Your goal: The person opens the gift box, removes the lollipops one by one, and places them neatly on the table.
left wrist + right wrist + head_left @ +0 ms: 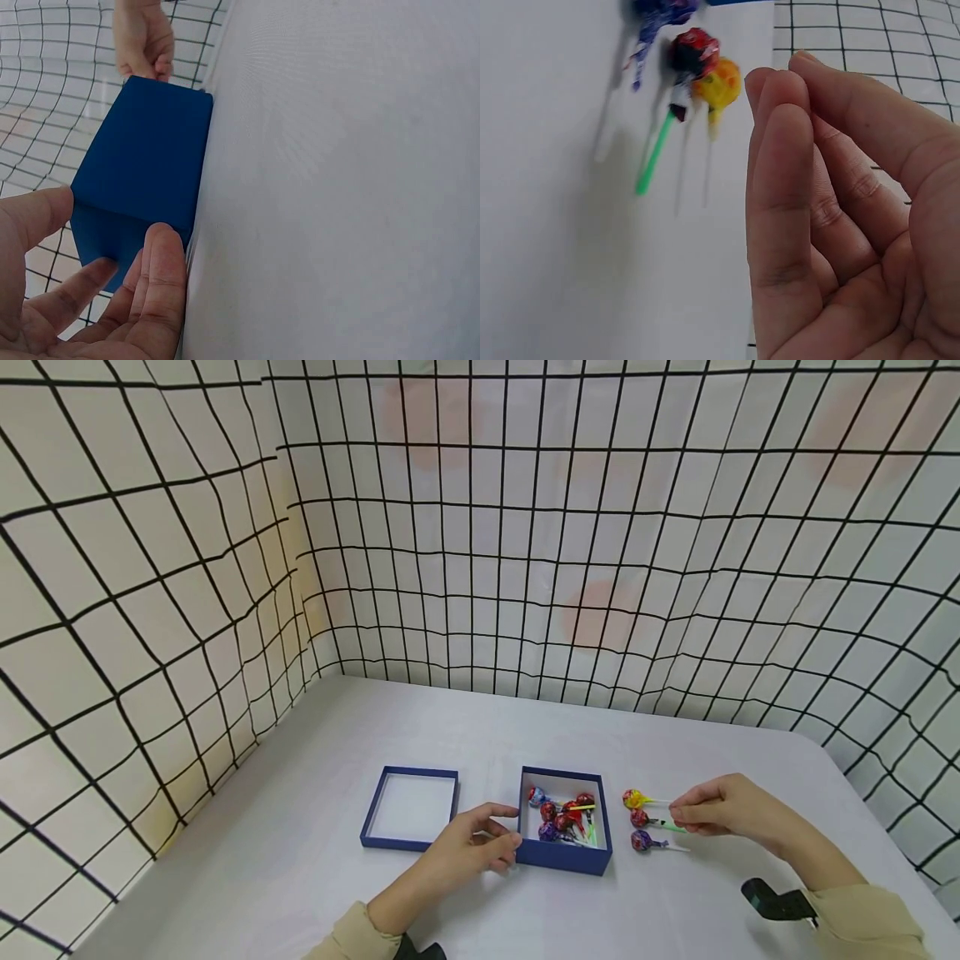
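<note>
Open blue box, 5 o'clock in head view, w/ wrapped lollipops inside. 3 loose lollipops at box's 3 o'clock. R hand at their 3: fingertips together, nothing seen between. L hand, box's 8: fingers apart, touching box. Blue-rimmed lid, 9. Blk netting, 12.

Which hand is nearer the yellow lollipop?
Right. The right hand is just to the right of the yellow lollipop, near its stick end; the left hand is at the left side of the blue box, farther away.
</note>
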`<state>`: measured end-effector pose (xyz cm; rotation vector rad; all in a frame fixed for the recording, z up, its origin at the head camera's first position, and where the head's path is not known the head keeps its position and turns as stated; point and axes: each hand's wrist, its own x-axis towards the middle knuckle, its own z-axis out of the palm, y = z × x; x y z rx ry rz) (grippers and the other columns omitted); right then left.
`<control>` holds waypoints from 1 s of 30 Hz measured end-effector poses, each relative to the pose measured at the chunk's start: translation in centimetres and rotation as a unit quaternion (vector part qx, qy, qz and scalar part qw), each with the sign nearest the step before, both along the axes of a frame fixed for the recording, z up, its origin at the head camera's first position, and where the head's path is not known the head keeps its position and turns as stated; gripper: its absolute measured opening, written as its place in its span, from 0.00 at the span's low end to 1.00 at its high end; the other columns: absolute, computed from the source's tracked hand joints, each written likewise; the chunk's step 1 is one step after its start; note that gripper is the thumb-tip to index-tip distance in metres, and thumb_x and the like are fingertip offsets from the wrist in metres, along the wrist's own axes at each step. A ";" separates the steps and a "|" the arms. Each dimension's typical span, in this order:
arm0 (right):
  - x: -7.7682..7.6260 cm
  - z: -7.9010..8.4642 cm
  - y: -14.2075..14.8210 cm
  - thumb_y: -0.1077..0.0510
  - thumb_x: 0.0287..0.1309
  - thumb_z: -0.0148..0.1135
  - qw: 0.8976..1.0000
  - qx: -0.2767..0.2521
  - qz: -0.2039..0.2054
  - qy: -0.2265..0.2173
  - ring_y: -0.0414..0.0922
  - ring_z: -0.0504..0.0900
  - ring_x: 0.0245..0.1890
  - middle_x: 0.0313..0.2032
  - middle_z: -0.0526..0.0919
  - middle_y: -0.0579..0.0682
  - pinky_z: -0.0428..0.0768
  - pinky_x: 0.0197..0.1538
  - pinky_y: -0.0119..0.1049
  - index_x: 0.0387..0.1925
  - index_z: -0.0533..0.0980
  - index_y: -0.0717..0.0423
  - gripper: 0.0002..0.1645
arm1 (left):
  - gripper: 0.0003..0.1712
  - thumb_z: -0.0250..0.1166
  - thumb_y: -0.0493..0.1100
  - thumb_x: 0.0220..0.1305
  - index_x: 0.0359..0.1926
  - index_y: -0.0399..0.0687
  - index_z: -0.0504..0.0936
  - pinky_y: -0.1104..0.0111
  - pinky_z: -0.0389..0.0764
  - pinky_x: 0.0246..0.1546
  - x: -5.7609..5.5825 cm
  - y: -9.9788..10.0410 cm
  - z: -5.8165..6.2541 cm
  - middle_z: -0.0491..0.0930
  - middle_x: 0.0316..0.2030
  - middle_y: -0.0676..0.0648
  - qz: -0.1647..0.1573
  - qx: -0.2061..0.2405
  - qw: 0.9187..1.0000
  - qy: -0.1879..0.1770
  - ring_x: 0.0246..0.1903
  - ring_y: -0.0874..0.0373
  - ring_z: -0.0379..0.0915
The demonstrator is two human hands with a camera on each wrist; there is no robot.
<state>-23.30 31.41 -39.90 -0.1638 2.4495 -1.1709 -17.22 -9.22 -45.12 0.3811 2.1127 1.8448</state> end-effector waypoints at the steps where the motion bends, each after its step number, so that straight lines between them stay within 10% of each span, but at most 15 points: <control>1: -0.1 0.3 -0.2 0.47 0.61 0.70 1.000 -0.001 0.005 0.001 0.44 0.86 0.37 0.42 0.89 0.54 0.88 0.42 0.34 0.50 0.82 0.67 0.27 | 0.27 0.66 0.46 0.69 0.65 0.45 0.74 0.63 0.88 0.39 0.0 0.0 0.1 0.82 0.41 0.44 0.001 0.000 1.000 -0.001 0.37 0.51 0.83; 17: -1.3 5.7 -5.7 0.49 0.60 0.71 0.994 0.024 0.101 0.036 0.47 0.85 0.38 0.42 0.89 0.55 0.88 0.45 0.39 0.46 0.84 0.58 0.19 | 0.26 0.67 0.46 0.68 0.64 0.45 0.75 0.65 0.88 0.39 0.1 0.1 0.2 0.82 0.40 0.44 0.005 -0.004 1.000 -0.006 0.37 0.52 0.83; 30: -2.9 6.3 -9.6 0.50 0.58 0.73 0.986 0.061 0.145 0.048 0.48 0.85 0.35 0.32 0.89 0.48 0.84 0.39 0.39 0.41 0.86 0.56 0.15 | 0.27 0.67 0.48 0.68 0.64 0.45 0.75 0.64 0.88 0.40 0.2 0.0 0.4 0.82 0.41 0.44 0.005 -0.011 1.000 -0.007 0.37 0.52 0.83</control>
